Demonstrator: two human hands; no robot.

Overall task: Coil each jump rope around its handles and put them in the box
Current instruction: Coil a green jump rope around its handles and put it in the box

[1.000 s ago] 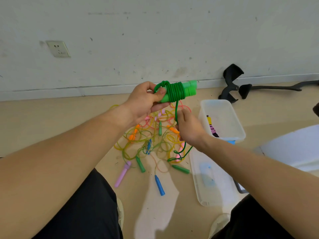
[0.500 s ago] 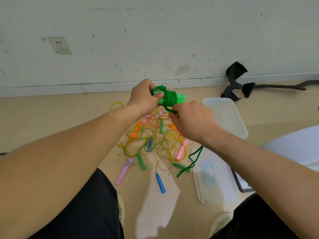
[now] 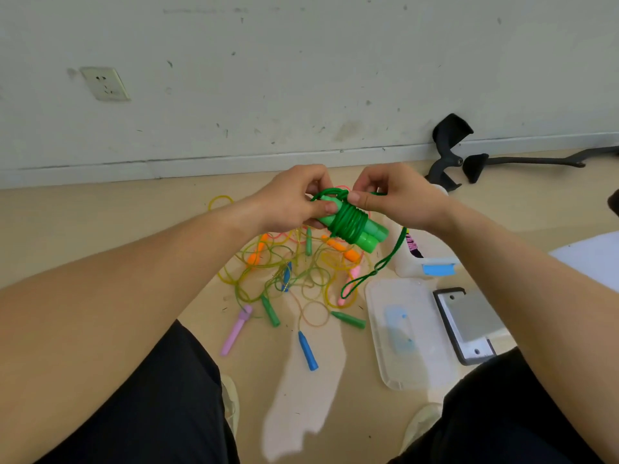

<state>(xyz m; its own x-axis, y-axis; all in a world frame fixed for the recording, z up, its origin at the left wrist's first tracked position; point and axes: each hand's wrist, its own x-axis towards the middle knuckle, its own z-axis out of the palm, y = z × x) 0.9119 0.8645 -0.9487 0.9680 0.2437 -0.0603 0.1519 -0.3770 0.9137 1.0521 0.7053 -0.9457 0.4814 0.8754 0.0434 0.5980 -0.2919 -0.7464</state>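
Note:
My left hand (image 3: 291,199) grips the upper ends of two bright green handles (image 3: 363,234), held together in the air and tilted down to the right. Dark green rope (image 3: 348,222) is coiled around their middle. My right hand (image 3: 398,199) pinches the rope just above the coil, and a loose looped tail (image 3: 375,269) hangs down from it. The clear plastic box (image 3: 407,267) with a blue latch stands on the floor to the right, mostly hidden by my right forearm; something black and pink lies inside.
A tangle of yellow, orange and pink ropes (image 3: 294,269) with orange, green, blue, pink and lilac handles lies on the floor below my hands. The box lid (image 3: 408,333) and a dark-framed tablet (image 3: 469,323) lie to the right. A black stand (image 3: 449,149) lies by the wall.
My right hand has risen from below the handles to above the coil, carrying the rope up. The handles now tilt down to the right, and the hanging tail swung right.

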